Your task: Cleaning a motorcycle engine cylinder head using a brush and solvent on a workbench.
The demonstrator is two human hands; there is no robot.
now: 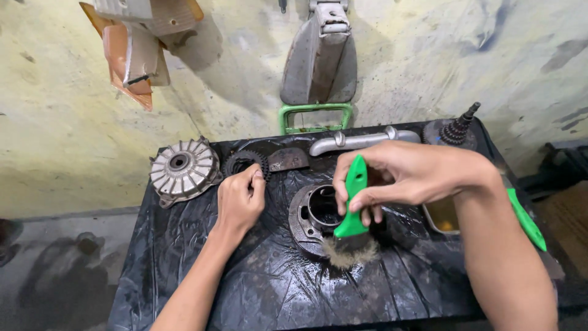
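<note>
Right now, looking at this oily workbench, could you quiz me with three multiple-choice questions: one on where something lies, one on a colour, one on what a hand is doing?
1. Where is the finned round hub?
A. at the table's far left
B. under the brush
C. on the floor

2. What colour is the handle of the brush?
A. red
B. green
C. black

3. What is the left hand doing?
A. hanging off the table
B. gripping the brush
C. touching the toothed gear

Answers:
1 A: the hub sits left of the gear on the black sheet.
2 B: the handle in the right hand is bright green.
3 C: its fingertips rest at the gear's edge.
</note>
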